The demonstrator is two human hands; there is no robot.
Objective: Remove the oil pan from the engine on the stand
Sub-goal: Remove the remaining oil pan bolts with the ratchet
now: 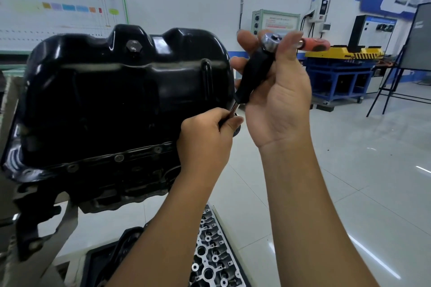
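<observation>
Oil pan: the black oil pan [121,95] fills the left and centre of the frame, still seated on the engine [121,184] with its belly facing the camera and its rim along the lower edge.
Rim bolts: several bolt heads [119,158] show along that lower rim, so the pan looks still fastened there.
Drain plug: a hex plug [133,48] sits near the top of the pan.
Ratchet: a ratchet with a red handle [313,44] and a black extension bar [254,77] runs on a slant from upper right down to lower left, its tip ending at the pan's right edge.
Right hand: the right hand [277,91] wraps the ratchet head and the upper part of the bar, palm toward the camera.
Left hand: the left hand [207,137] pinches the bright lower end of the bar between thumb and fingers, just beside the pan's right rim.
Key relation: the pan lies to the left of both hands; the left hand is the nearer one and steers the tip, which I judge is being set on a bolt at the right rim, though the bolt itself is hidden.
Below: a bare metal cylinder head [214,251] lies at the bottom centre of the frame.
</observation>
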